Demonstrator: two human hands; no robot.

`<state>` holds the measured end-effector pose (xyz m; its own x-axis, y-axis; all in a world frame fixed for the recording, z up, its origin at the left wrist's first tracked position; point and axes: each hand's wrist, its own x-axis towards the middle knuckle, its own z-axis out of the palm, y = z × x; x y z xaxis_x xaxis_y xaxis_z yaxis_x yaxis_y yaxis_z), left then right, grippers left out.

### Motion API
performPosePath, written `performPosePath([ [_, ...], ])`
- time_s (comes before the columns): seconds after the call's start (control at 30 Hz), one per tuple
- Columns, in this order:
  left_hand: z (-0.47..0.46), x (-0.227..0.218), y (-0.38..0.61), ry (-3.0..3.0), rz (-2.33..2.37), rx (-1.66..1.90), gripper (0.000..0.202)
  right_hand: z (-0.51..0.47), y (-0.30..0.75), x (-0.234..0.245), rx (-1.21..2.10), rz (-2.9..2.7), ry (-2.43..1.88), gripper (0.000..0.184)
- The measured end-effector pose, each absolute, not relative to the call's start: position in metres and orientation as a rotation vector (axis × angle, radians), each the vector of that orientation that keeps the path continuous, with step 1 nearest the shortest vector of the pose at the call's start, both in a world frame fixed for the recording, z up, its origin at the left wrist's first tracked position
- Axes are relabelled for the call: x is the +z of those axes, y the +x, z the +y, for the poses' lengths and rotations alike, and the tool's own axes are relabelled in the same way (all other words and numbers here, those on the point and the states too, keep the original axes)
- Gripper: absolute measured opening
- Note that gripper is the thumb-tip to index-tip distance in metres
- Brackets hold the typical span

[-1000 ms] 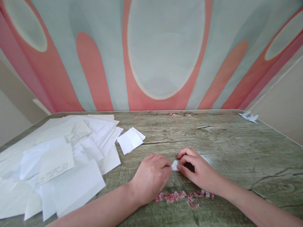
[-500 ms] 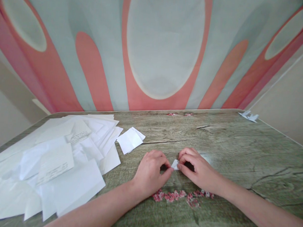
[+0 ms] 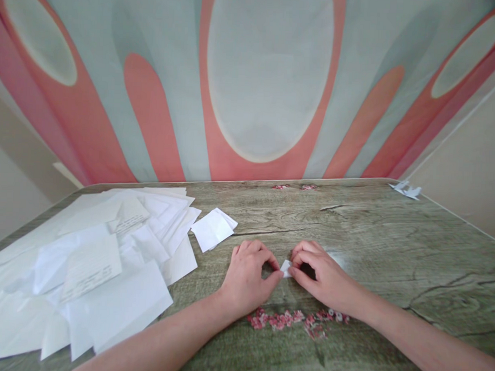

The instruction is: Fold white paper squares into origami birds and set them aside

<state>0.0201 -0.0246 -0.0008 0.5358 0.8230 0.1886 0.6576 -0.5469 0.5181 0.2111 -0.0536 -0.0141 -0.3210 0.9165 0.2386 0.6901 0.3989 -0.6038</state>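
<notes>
1. Spreading over the left of the table point(image 3: 392, 239), a loose pile of white sheets point(image 3: 125, 300) overlaps at all angles — thin, smooth paper with straight edges, a few sheets bearing rows of grey marks too small to read.
2. Just beyond the pile's right side lies a small stack of paper squares point(image 3: 211, 230), slightly fanned, the top one faintly creased.
3. Next comes the left hand point(image 3: 246, 280), its thumb and forefinger curved into a ring, the tips drawn narrow on the left edge of the small folded paper point(image 3: 286, 267).
4. That paper sits between the two hands, low over the wood-grain surface; its exact folds are partly hidden. The step in hand looks like shaping or pressing a crease, and the next press would call for a light, even pinch with the edges lined up.
5. The right hand point(image 3: 323, 272) grips the paper's right side between thumb and fingers.
6. At the far right corner rest pale, pointed paper shapes point(image 3: 405, 190) — angular, crisp-looking, well apart from the hands.
</notes>
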Motion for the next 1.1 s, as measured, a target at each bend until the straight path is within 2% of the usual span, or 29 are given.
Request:
performPosePath([
  [0.17, -0.023, 0.0, 0.019, 2.365, 1.168, 0.591, 0.017, -0.054, 0.21, -0.012, 0.548, -2.114, -1.387, 0.008],
  [0.67, -0.025, 0.001, 0.018, 2.436, 1.128, 0.552, 0.015, -0.053, 0.211, -0.013, 0.53, -2.117, -1.401, 0.01],
  [1.1, -0.037, 0.008, 0.015, 2.911, 0.853, 0.375, 0.019, -0.053, 0.213, -0.018, 0.536, -2.082, -1.391, 0.009],
])
